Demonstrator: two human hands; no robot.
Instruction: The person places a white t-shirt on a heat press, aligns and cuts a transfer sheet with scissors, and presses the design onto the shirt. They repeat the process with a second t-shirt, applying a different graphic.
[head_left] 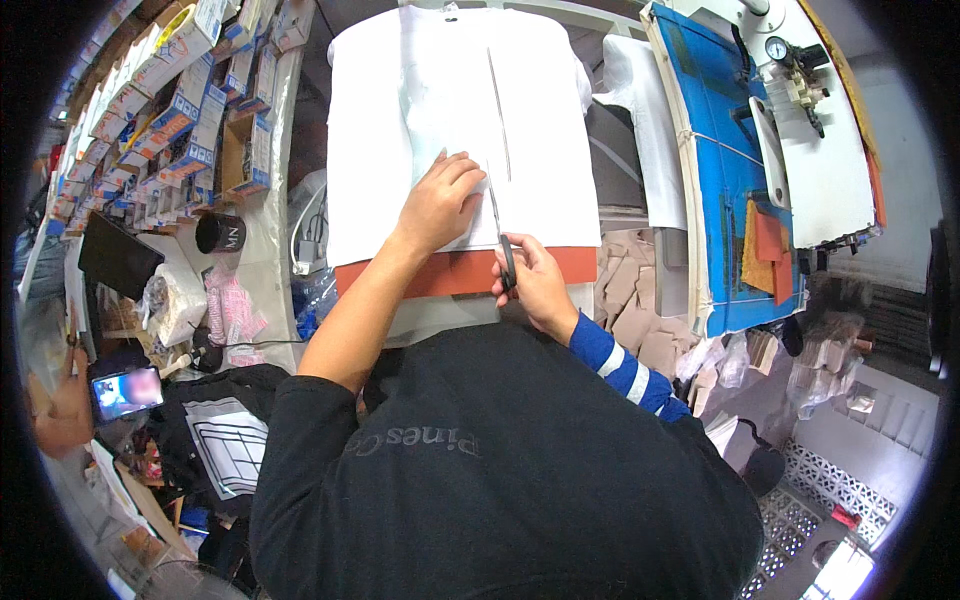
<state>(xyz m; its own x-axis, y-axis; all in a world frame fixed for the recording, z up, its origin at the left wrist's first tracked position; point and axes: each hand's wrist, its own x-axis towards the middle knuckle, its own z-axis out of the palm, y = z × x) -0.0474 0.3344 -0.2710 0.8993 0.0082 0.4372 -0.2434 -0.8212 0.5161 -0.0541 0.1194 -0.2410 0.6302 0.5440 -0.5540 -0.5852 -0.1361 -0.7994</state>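
A white T-shirt (360,120) lies spread out over an orange-red board (440,275), whose near edge shows below the hem. On the shirt rests a pale, partly see-through sheet (425,110); its outline is hard to make out. My left hand (440,205) lies on the sheet with its fingers stretched forward, palm down. To its right, my right hand (535,283) grips dark-handled scissors (507,265) near the hem. Their blades point away from me across the shirt. A thin dark line (501,110) runs along the shirt beyond the blade tips.
On the left, a shelf holds several cardboard boxes (190,130), with a black mug (220,233) below. At right are a blue-covered platen (715,170) and a pressure gauge (776,48). Brown pieces (630,300) lie beside the board. Another person's hand (60,400) is near a phone (127,393).
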